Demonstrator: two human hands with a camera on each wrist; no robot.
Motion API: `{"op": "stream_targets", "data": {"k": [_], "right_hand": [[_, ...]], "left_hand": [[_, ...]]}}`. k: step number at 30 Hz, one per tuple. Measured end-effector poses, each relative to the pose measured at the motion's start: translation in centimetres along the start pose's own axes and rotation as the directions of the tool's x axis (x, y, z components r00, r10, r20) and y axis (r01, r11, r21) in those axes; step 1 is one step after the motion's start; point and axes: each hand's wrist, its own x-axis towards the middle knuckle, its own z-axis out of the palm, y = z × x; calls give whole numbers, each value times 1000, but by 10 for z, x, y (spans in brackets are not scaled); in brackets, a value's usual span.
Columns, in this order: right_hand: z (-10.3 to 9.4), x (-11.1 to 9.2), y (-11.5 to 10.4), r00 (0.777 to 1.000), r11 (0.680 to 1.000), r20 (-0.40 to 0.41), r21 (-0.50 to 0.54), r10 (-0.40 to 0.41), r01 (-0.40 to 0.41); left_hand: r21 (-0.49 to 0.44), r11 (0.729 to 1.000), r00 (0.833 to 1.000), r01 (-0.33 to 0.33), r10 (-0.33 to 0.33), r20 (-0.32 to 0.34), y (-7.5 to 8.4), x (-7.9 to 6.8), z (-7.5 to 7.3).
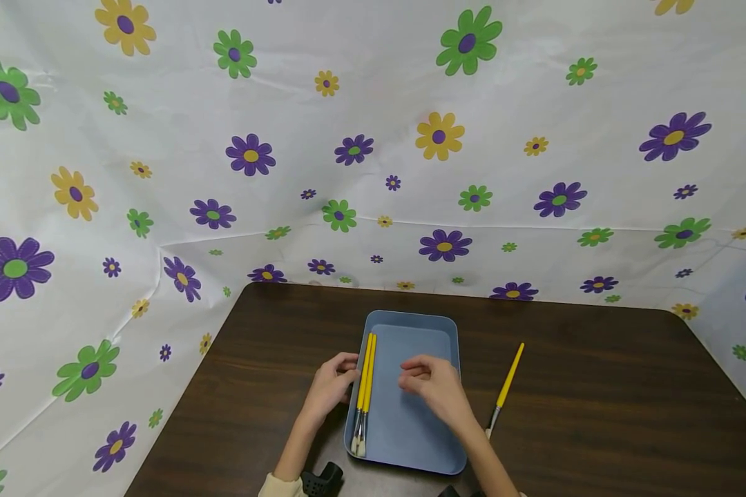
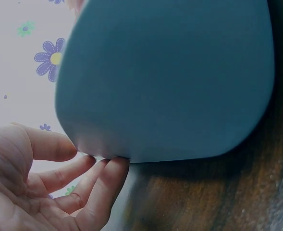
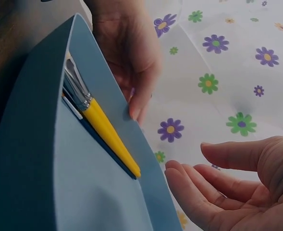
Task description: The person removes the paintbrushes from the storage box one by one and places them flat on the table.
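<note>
A blue-grey tray [image 1: 416,414] lies lengthwise on the table. Two yellow-handled paintbrushes [image 1: 365,379] lie side by side along its left wall, bristles toward me. At that left wall my left hand [image 1: 332,386] holds the tray's edge; the left wrist view has its thumb and fingertips [image 2: 113,168] right at the rim. My right hand [image 1: 435,386] hovers over the tray's middle, its fingers loosely bent with nothing between them. In the right wrist view a yellow brush [image 3: 105,125] leans along the tray's inner wall, and the right hand [image 3: 232,183] appears relaxed.
Another yellow-handled paintbrush [image 1: 508,379] lies on the dark wooden table [image 1: 597,393], right of the tray, its bristle end partly behind my right forearm. A white flowered sheet [image 1: 373,110] hangs behind the table and along its sides.
</note>
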Motion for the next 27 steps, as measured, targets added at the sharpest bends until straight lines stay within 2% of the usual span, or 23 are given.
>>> {"op": "stream_targets", "data": {"k": [14,27], "right_hand": [[19,2,12,999,999,8,18,-32,32],[37,1,20,1000,999,-15,30,-16,16]], "left_hand": [[-5,1000,1000,-11,11,-6,0,0,0],[-10,1000,1000,-13,13,-15,0,1,1]]}}
